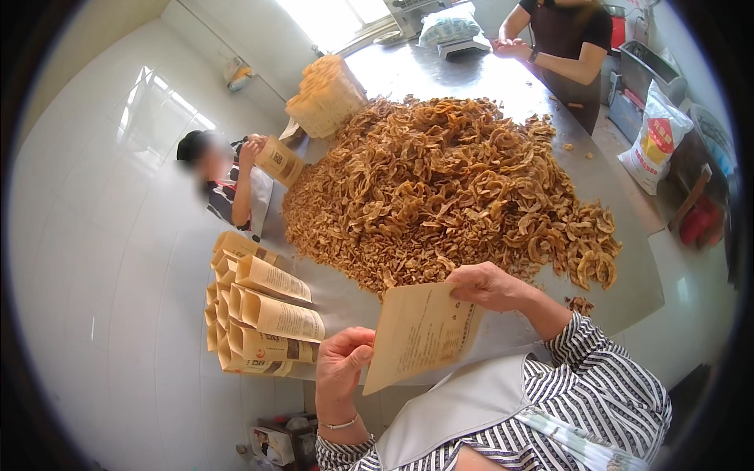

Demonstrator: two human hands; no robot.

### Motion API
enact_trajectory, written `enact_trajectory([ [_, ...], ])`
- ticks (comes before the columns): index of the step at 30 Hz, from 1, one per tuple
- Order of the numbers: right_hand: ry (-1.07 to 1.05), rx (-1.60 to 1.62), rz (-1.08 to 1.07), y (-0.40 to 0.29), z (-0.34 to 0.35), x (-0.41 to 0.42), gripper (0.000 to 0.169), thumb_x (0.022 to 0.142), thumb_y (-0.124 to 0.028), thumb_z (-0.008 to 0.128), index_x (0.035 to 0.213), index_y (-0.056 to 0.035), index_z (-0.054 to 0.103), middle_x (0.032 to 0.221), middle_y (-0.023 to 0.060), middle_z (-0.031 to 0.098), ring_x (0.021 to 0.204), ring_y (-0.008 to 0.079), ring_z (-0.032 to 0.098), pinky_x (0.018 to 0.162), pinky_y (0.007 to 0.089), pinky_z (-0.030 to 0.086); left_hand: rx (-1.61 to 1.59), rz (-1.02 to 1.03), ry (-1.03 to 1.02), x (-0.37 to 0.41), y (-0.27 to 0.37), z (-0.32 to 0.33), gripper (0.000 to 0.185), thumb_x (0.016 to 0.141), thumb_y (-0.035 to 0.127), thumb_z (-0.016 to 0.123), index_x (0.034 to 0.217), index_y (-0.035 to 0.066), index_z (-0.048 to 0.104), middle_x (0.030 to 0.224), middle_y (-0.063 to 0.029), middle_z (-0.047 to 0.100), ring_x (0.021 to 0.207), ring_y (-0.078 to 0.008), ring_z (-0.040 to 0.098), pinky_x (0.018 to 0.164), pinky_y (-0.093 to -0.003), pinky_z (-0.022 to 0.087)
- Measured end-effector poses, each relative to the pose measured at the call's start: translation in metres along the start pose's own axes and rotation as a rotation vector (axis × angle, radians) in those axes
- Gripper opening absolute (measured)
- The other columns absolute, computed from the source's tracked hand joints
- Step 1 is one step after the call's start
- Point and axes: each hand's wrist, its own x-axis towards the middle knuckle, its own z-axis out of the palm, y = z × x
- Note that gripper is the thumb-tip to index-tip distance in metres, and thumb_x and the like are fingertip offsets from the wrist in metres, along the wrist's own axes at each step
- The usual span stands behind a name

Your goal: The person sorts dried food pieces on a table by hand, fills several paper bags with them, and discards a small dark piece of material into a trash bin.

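Note:
A flat kraft paper pouch [421, 335], printed with dark writing, is held tilted in front of me. My right hand [488, 286] grips its upper right corner, thumb in front. At the opposite side edge, my left hand [344, 360] pinches the pouch between thumb and fingers. Just beyond the pouch, a large heap of brown dried, curled food pieces [436, 188] covers much of the metal table [630, 294]. The bits at its near and left edges are smaller. Several upright kraft pouches with open tops [274, 309] stand close together left of my left hand.
A co-worker [235, 182] at the left holds another kraft pouch [280, 162]. Behind stands a stack of kraft pouches [327, 97]. At the far end, a second person [559, 59] stands near a scale [464, 47] bearing a plastic bag [450, 26]. A white sack [657, 138] stands at right.

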Motion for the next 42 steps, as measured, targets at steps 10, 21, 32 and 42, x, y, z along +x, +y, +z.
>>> enact_trajectory([
  [10, -0.035, -0.039, -0.085, -0.006, 0.014, 0.022, 0.023, 0.099, -0.007, 0.068, 0.122, -0.0051, 0.071, 0.105, 0.0128, 0.074, 0.096, 0.0237, 0.072, 0.086, 0.0384, 0.058, -0.037, -0.052, -0.107, -0.01, 0.006, -0.016, 0.04, 0.094, 0.029, 0.082, 0.117, -0.004, 0.075, 0.11, -0.0094, 0.075, 0.095, -0.0156, 0.068, 0.083, -0.0301, 0.054],
  [21, 0.054, -0.175, -0.048, -0.019, 0.053, 0.029, 0.02, 0.095, -0.004, 0.071, 0.115, -0.0052, 0.074, 0.102, 0.0098, 0.073, 0.098, 0.0243, 0.07, 0.089, 0.0391, 0.056, 0.259, -0.07, -0.003, -0.035, 0.012, -0.048, 0.011, 0.099, 0.005, 0.074, 0.107, -0.003, 0.075, 0.095, -0.005, 0.076, 0.077, -0.0066, 0.064, 0.063, -0.0239, 0.051],
  [32, 0.147, -0.635, -0.354, -0.096, 0.172, 0.061, 0.047, 0.091, -0.055, 0.078, 0.105, -0.0106, 0.071, 0.1, 0.0096, 0.07, 0.1, 0.031, 0.068, 0.095, 0.0456, 0.05, 1.159, 0.47, 0.362, -0.061, 0.031, -0.04, 0.012, 0.089, 0.003, 0.076, 0.091, 0.003, 0.064, 0.083, -0.0111, 0.064, 0.067, -0.0282, 0.068, 0.059, -0.0386, 0.056],
  [42, 0.255, -0.745, -0.535, -0.079, 0.249, 0.084, 0.013, 0.082, -0.012, 0.071, 0.077, -0.0096, 0.059, 0.074, 0.0044, 0.064, 0.073, 0.0259, 0.066, 0.095, 0.0401, 0.054, 1.071, 0.288, 0.47, -0.086, 0.019, -0.055, 0.019, 0.094, 0.016, 0.075, 0.09, 0.004, 0.06, 0.082, -0.0121, 0.064, 0.064, -0.0286, 0.067, 0.06, -0.0425, 0.055],
])
